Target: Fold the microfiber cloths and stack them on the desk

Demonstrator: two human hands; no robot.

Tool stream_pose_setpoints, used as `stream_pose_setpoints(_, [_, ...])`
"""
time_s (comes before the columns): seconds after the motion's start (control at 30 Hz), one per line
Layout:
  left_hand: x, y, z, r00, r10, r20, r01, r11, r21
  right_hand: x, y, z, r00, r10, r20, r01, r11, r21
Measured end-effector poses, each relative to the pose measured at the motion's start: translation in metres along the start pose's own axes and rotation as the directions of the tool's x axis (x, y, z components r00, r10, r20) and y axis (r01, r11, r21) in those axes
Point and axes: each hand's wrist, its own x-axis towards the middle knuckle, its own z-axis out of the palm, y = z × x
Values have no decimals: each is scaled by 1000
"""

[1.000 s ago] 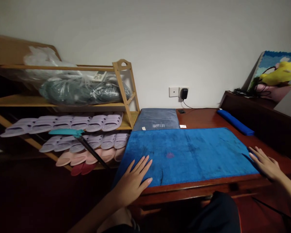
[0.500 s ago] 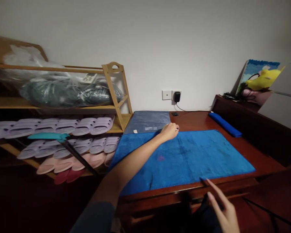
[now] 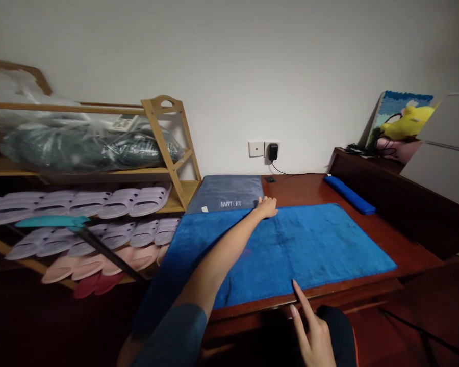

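Observation:
A blue towel (image 3: 317, 244) lies spread over the wooden table, with dark creases and a few stains on it. My left hand (image 3: 268, 207) rests at the towel's far edge, its fingers slightly spread and holding nothing I can see. Just beyond it is a folded grey cloth (image 3: 227, 188) printed "HAPPY LIFE", with a small white tag. By the table's front edge is my right hand (image 3: 314, 334), open, thumb and index finger stretched apart. That index fingertip is at the towel's near edge. The remaining fingers of the right hand are mostly folded under.
A rolled blue cloth (image 3: 350, 194) lies on the table's right side. Behind, a black charger (image 3: 273, 151) is plugged into the wall. To the left stands a wooden rack (image 3: 162, 137) with slippers and a plastic-wrapped bundle. A teal-topped pole (image 3: 53, 221) leans before it.
My right hand has moved left along the towel's near edge. My left hand has loosened from a more closed shape at the far edge. The view has shifted slightly right.

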Motion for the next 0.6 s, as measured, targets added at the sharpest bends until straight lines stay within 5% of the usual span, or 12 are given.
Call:
stream_pose_setpoints(0.3, [17, -16, -12, 998, -36, 58, 52, 947, -318, 2, 8, 7, 983, -123, -136, 116, 991, -59])
stream_pose_setpoints(0.6, [11, -17, -31, 996, -86, -37, 50, 824, -564, 2, 15, 10, 932, -298, -207, 279, 953, -116])
